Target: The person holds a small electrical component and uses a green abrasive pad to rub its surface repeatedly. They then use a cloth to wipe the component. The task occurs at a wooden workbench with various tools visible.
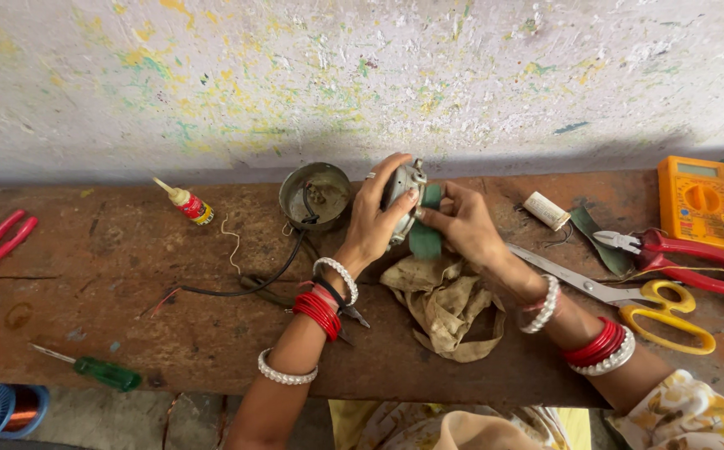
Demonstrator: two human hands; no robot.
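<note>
Two hands, both closed on work, raised just above the bench (129, 275) centre. Your left hand (374, 218) wraps the small grey metal motor part (404, 190) from its left side, fingers curled over the top. Your right hand (462, 223) pinches the green strip (427, 229) right against that part; the strip's long axis runs roughly vertical, hanging down between your hands. Left hand is the nearer one to the part, right only meets it through the strip. Rag (445, 304) lies directly below, metal cup (316, 196) just left.
</note>
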